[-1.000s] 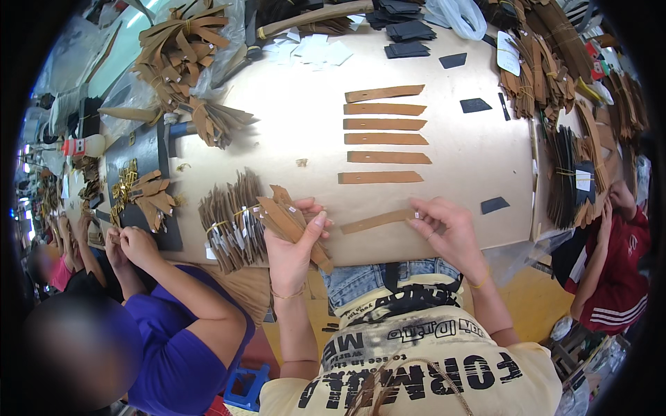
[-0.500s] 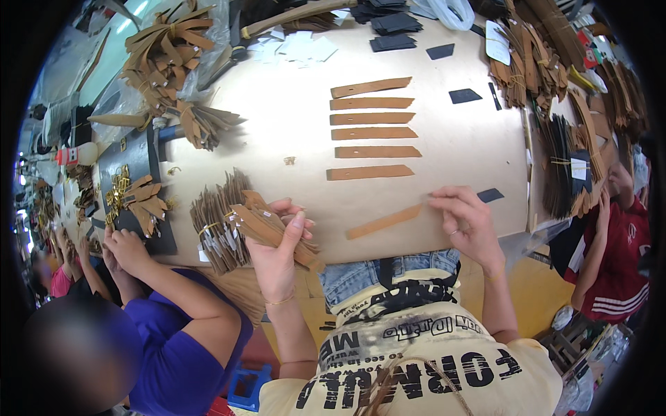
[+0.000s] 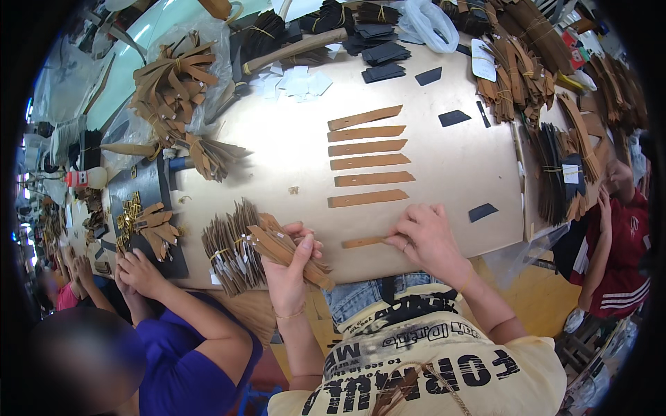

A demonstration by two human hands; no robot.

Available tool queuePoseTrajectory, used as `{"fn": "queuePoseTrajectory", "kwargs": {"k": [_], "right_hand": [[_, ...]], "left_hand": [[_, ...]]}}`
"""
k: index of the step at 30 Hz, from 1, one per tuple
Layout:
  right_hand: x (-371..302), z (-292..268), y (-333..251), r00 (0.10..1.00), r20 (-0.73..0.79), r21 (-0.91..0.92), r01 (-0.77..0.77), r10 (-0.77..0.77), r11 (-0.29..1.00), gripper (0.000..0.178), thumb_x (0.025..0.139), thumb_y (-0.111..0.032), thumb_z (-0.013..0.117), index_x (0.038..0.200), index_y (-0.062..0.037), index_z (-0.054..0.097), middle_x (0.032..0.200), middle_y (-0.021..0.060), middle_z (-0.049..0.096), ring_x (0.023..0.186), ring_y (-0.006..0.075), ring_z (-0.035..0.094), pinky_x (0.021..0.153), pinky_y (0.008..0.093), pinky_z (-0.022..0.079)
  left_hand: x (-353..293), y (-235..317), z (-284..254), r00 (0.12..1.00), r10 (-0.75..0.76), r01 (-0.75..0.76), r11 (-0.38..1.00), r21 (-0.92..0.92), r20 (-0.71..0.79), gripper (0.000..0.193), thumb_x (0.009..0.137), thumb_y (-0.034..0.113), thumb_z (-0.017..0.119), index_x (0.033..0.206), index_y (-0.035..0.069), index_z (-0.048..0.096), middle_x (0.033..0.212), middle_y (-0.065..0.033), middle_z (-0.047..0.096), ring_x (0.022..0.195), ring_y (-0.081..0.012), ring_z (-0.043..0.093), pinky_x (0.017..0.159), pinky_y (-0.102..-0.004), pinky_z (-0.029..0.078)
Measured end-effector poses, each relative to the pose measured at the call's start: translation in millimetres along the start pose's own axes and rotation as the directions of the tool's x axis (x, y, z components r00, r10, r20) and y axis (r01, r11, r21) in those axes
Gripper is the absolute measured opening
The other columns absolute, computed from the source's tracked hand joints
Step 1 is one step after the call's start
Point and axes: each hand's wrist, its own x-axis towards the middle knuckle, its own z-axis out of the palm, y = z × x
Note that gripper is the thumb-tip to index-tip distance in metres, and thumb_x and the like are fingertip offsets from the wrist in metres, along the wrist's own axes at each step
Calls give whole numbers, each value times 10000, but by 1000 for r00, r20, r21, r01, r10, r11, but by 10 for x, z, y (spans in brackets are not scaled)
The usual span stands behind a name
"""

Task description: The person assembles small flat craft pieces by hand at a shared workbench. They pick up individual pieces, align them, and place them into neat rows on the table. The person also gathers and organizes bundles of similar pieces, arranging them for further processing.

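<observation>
My left hand is closed round a bunch of tan leather strips, thumb on top, at the table's near edge. To its right, a single tan leather strip lies almost level on the table paper. My right hand has its fingers closed at the right end of that strip, covering it. Beyond both hands, several like strips lie in a column, spaced apart, their slanted ends toward the right. Beside my left hand stands a row of banded brown strips with white tags.
Black leather pieces lie on the right, with stacked ones at the back. Bundled strips and a dark board with brass buckles are on the left. Co-workers' hands are at the left; another person is at the right.
My right hand has moved left along the single strip, which has turned from slanting to nearly level. My left hand still holds the bunch. The whole view has shifted slightly.
</observation>
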Motion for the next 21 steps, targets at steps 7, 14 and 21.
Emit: {"fn": "queuePoseTrajectory", "kwargs": {"k": [7, 14, 21], "right_hand": [[379, -164, -80, 965, -166, -80, 195, -206, 978, 115, 824, -244, 723, 855, -141, 683, 865, -24, 596, 932, 178, 535, 925, 393, 339], [1279, -650, -31, 871, -91, -141, 469, -483, 872, 97, 801, -192, 758, 863, -148, 697, 837, -23, 645, 923, 171, 574, 953, 372, 349], [2007, -630, 465, 992, -118, 155, 65, -47, 986, 121, 860, -159, 718, 881, -43, 743, 785, 63, 705, 742, 181, 645, 705, 301, 514]], "left_hand": [[60, 12, 15, 1000, -15, 16, 1000, -17, 23, 286, 896, -41, 638, 1163, -51, 535, 993, -125, 630, 795, -169, 633, 705, -282, 537], [123, 67, 25, 1000, 24, -23, 998, -54, 15, 301, 889, -44, 646, 1166, -48, 528, 994, -125, 623, 796, -170, 632, 694, -281, 536], [164, 17, 9, 1000, 1, 0, 998, -61, 22, 305, 887, -31, 659, 1162, -45, 529, 985, -125, 622, 787, -172, 631, 692, -279, 533]]}}
